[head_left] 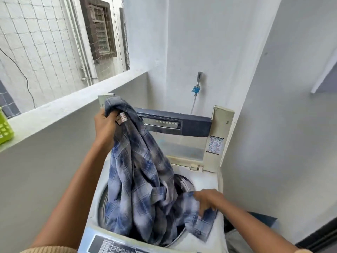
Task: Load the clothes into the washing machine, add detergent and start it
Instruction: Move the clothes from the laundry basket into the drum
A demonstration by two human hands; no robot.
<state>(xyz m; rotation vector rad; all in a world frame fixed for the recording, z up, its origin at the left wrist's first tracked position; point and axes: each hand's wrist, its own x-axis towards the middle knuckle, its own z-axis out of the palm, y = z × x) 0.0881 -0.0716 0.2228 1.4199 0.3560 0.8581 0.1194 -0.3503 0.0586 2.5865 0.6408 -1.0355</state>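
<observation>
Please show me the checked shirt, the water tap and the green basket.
checked shirt [138, 161]: head view, on its hanging body.
water tap [199, 76]: head view, on its metal handle.
green basket [5, 129]: head view, on its side wall.

A green basket sits on the ledge, a tap on the wall.

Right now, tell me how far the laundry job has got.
Done: the lid is up. In hand: the left hand grips the plaid shirt by its collar above the drum, its lower part already inside, and the right hand holds a sleeve at the rim. Left: drop the shirt in, add detergent, start at the control panel.
</observation>
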